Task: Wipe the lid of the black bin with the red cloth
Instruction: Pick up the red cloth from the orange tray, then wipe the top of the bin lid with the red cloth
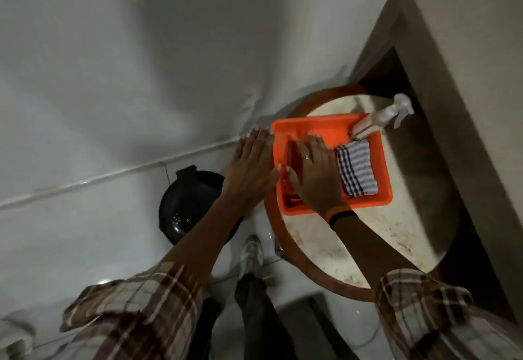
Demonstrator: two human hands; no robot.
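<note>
A red cloth lies folded in the left part of an orange tray on a round table. My right hand rests flat over the cloth with fingers spread, covering most of it. My left hand hovers flat with fingers apart, just left of the tray's edge, holding nothing. The black bin stands on the floor left of the table, its lid shiny and partly hidden under my left forearm.
A blue-and-white checked cloth lies in the tray's right part, and a clear spray bottle leans at its far corner. The round table has a wooden rim. A beige counter block stands right; my shoe is below.
</note>
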